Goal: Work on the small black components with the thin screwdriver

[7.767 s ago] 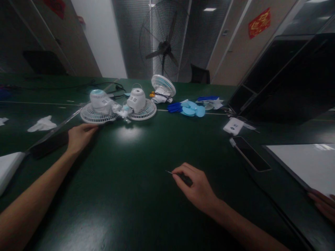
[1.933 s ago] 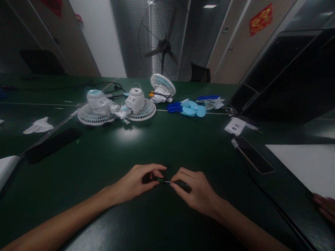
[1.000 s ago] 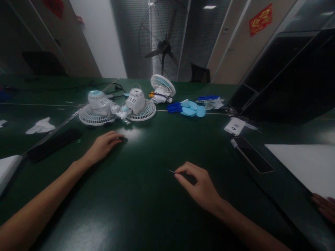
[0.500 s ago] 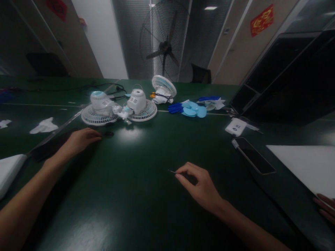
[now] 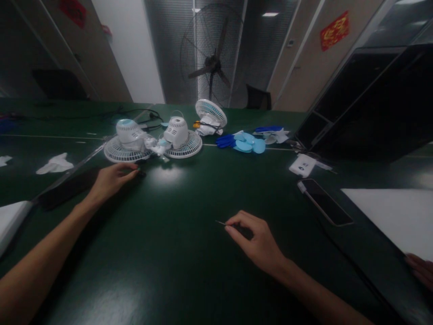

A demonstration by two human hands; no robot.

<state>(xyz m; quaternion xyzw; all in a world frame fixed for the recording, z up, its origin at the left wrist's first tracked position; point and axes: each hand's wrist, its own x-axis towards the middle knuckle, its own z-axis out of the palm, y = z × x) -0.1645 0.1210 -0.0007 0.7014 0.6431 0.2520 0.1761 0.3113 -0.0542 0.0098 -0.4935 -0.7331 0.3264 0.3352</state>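
Note:
At the left, my left hand [image 5: 111, 179] has thumb and fingertips closing together at a small black object [image 5: 142, 173] on the green table. The fingertips partly cover this object, so its kind is unclear. Further right, my right hand [image 5: 259, 239] pinches a thin metal rod [image 5: 219, 222] just above the tabletop. The rod's tip points left; its other end is hidden in the fingers. Just beyond my left hand lie two white fan heads, one [image 5: 126, 155] at the left and one [image 5: 184, 146] beside it, both with grilles down.
Another small fan [image 5: 210, 117] leans at the back, near light-blue fan blades [image 5: 250, 142] and blue gloves [image 5: 226, 141]. On the right are a phone [image 5: 324, 201], a white box [image 5: 302, 165], a white sheet [image 5: 389, 212] and another person's hand [image 5: 419, 268]. A dark monitor [image 5: 368, 104] stands behind.
My left hand has moved slightly right, its fingertips reaching the small black object. My right hand keeps its pinch on the rod, almost still. The view has shifted slightly.

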